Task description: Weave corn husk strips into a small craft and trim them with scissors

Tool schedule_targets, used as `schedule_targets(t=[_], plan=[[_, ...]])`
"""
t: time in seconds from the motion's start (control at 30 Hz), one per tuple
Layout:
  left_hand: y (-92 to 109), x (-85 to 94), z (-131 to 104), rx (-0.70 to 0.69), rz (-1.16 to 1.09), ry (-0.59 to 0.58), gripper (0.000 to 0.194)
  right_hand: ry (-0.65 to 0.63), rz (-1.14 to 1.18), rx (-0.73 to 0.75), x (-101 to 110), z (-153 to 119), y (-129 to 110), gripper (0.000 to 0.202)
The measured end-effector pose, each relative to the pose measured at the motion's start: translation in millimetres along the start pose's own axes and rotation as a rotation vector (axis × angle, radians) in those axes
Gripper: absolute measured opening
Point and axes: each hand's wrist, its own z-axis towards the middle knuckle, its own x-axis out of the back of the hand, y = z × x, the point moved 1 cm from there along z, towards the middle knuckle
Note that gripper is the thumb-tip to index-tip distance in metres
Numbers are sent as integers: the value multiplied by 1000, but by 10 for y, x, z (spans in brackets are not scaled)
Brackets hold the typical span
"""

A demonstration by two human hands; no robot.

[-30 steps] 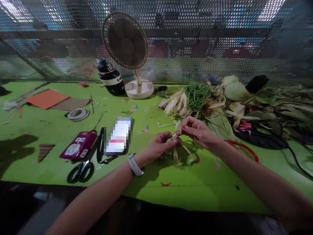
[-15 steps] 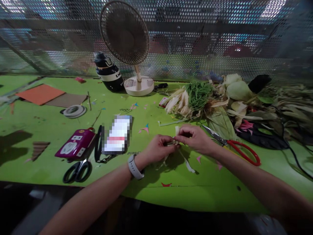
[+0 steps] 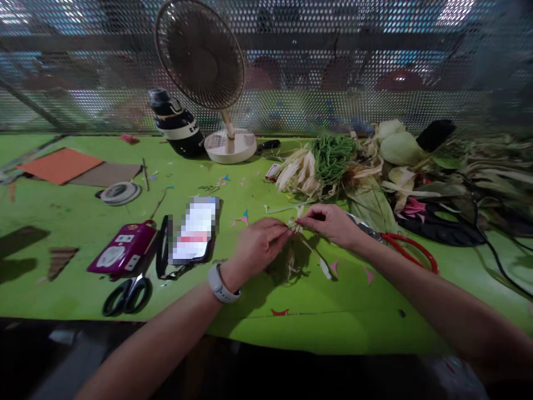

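Note:
My left hand (image 3: 263, 242), with a white watch on its wrist, is closed in a pinch on a small pale bundle of corn husk (image 3: 300, 213). From the other side my right hand (image 3: 328, 223) pinches the same piece, fingertips almost touching the left ones. A thin husk strip (image 3: 317, 258) with a pale end hangs toward the table below the hands, beside a frayed husk tuft (image 3: 290, 265). Red-handled scissors (image 3: 410, 247) lie behind my right forearm, which partly covers them. The exact grip between the fingertips is too small to make out.
Husks (image 3: 297, 172) and green string (image 3: 333, 158) are piled behind the hands. On the left lie a phone (image 3: 195, 230), a purple pouch (image 3: 122, 250), black scissors (image 3: 127, 294) and a tape roll (image 3: 120, 193). A fan (image 3: 230, 145) and a bottle (image 3: 179, 130) stand at the back.
My left fingers have straightened somewhat and shifted on the husk piece. More of the frayed tuft beneath them shows. The whole view has shifted slightly.

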Motion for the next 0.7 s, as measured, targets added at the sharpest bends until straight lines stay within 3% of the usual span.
schedule_targets(t=[0.13, 0.23, 0.33, 0.47, 0.6, 0.7], plan=[[26, 37, -1, -138, 288, 68, 25, 10, -63, -20, 23, 22, 43, 39], [54, 20, -2, -214, 293, 77, 30, 24, -207, 73, 28, 34, 32, 32], [53, -20, -7, -278, 265, 11, 30, 82, -382, 204, 18, 26, 15, 25], [35, -37, -10, -279, 238, -9, 26, 137, -515, 289, -16, 15, 36, 20], [71, -14, 10, -248, 14, -55, 25, 52, -509, 282, -62, 36, 60, 19], [98, -4, 28, -76, -314, -160, 24, 26, -433, 244, -76, 48, 44, 24]])
